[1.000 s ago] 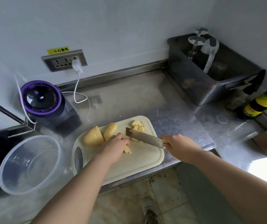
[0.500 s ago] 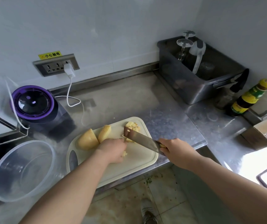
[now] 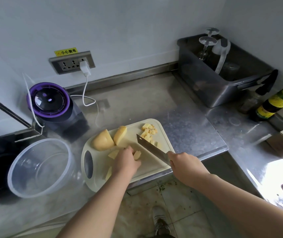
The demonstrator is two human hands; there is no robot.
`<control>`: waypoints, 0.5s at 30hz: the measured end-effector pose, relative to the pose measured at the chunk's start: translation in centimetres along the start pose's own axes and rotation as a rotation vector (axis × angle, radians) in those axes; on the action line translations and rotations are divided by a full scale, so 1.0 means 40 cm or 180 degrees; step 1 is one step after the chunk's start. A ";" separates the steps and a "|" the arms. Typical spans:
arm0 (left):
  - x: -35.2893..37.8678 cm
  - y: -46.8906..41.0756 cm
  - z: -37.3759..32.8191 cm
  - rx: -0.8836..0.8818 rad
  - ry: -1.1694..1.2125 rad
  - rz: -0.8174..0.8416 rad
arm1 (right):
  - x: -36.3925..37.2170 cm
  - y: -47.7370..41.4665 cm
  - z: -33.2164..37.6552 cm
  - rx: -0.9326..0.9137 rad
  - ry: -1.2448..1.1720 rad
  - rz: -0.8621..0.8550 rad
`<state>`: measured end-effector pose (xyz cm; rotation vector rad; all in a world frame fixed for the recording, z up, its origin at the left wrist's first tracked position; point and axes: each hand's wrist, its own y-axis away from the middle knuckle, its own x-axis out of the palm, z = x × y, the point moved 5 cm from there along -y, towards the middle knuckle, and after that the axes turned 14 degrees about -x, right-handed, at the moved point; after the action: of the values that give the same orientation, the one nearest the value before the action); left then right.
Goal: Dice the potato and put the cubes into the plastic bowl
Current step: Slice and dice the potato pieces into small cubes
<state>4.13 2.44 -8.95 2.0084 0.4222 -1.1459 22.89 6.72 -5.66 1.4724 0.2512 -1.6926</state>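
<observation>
Left hand [image 3: 126,162] is reaching to 1 o'clock, curling over a potato piece [image 3: 137,155]; right hand [image 3: 185,164], angling to 10 o'clock, is gripping the knife [image 3: 151,148].

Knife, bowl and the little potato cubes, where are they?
Knife [image 3: 151,148], head view, middle of the blade.
Bowl [image 3: 39,170], head view, bare inside of the bottom.
Cubes [image 3: 148,130], head view, middle of the far pile.

I am in a kitchen, a plain working one: a stainless steel counter [image 3: 145,103] runs along the wall and round the corner, with a cutting board [image 3: 154,167] of potato pieces [image 3: 103,140] on it. A sauce bottle [image 3: 274,102], a grey tub [image 3: 205,86] holding upturned stemmed glasses [image 3: 207,41] and a wall socket strip [image 3: 68,64] surround it, above a tiled floor [image 3: 180,200].
</observation>
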 end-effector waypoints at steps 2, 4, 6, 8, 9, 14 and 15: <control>0.005 -0.001 0.013 -0.0029 0.0177 0.0034 | 0.014 0.001 0.016 -0.0034 0.0045 0.0056; 0.007 0.004 0.018 -0.0018 0.0221 -0.0006 | 0.025 0.004 0.032 -0.0069 0.0069 0.0110; 0.005 0.010 0.016 0.0009 0.0243 -0.0111 | 0.033 0.009 0.046 -0.0121 0.0061 0.0152; 0.003 0.015 0.016 0.0013 0.0261 -0.0207 | 0.038 0.013 0.055 -0.0179 0.0032 0.0172; 0.002 0.017 0.017 0.0004 0.0265 -0.0236 | 0.039 0.014 0.057 -0.0195 0.0011 0.0172; 0.003 0.015 0.017 -0.0016 0.0326 -0.0237 | 0.032 0.019 0.051 -0.0196 -0.0021 0.0106; 0.004 0.014 0.015 -0.0018 0.0314 -0.0243 | 0.031 0.018 0.048 -0.0182 -0.0027 0.0096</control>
<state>4.22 1.59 -9.02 2.0652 0.5558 -1.0931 22.11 4.46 -5.95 1.4201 0.2695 -1.6539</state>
